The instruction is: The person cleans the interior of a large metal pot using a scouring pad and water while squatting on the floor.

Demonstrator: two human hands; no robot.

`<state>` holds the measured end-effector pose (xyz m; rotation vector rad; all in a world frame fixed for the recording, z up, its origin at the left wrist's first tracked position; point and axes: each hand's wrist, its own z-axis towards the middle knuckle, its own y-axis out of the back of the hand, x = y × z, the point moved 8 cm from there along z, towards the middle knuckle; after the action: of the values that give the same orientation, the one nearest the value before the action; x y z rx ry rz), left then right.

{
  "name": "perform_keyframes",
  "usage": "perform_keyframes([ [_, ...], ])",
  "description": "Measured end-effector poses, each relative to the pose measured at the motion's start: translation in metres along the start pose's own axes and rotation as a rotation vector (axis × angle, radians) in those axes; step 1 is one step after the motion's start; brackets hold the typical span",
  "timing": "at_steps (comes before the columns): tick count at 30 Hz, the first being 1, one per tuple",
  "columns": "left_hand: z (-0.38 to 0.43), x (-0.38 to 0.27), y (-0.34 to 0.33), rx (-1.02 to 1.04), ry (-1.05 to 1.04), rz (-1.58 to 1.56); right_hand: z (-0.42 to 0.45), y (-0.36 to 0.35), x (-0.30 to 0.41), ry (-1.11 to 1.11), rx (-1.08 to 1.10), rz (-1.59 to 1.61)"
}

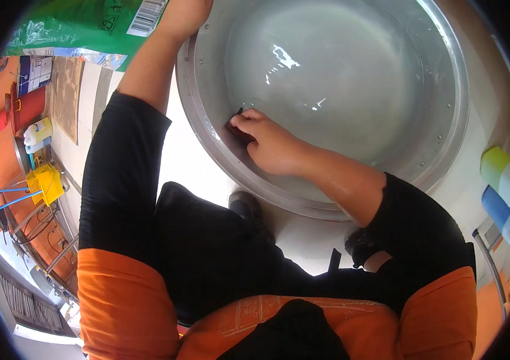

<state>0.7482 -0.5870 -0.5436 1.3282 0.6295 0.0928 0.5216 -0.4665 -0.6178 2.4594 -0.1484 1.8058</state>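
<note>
A large round metal pot (455, 96) with rivets along its inner wall stands on the floor before me. It holds cloudy water (336, 94) with bright reflections. Inside the near left part of the wall, my right hand (268, 139) has its fingers closed on a small dark thing (240, 111), mostly hidden by the fingers. Dark shading or reflection shows on the metal there. My left hand (187, 15) is at the pot's far left rim, cut off by the picture's top edge; its grip is hidden. Beside it is a green plastic bag (70, 31) with a barcode.
On the left are a yellow basket (45, 182) with blue handles, a jug (37, 130), a red container (30, 108) and a metal rack (52, 225). Plastic jugs (502, 175) stand at the right. My shoes (243, 204) are close to the pot's near side.
</note>
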Motion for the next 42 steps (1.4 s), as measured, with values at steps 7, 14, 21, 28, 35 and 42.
perform_keyframes([
  [7, 0.002, -0.011, -0.001, 0.027, 0.007, -0.034, 0.010, 0.003, -0.005, -0.078, -0.046, 0.011],
  [14, 0.000, -0.008, 0.003, -0.016, -0.042, -0.001, 0.009, -0.003, -0.004, -0.119, -0.039, 0.025],
  [21, -0.003, -0.008, -0.001, 0.052, 0.060, -0.015, -0.004, -0.004, -0.003, -0.084, 0.053, -0.048],
  [28, 0.000, -0.022, 0.004, 0.020, -0.029, -0.033, 0.010, 0.006, 0.003, -0.105, -0.015, 0.006],
  [35, 0.001, -0.004, 0.003, 0.007, -0.006, 0.009, -0.004, -0.002, -0.001, -0.053, 0.085, -0.090],
  [42, 0.002, -0.010, 0.001, 0.017, -0.015, -0.022, 0.001, 0.000, 0.004, -0.042, 0.036, -0.044],
])
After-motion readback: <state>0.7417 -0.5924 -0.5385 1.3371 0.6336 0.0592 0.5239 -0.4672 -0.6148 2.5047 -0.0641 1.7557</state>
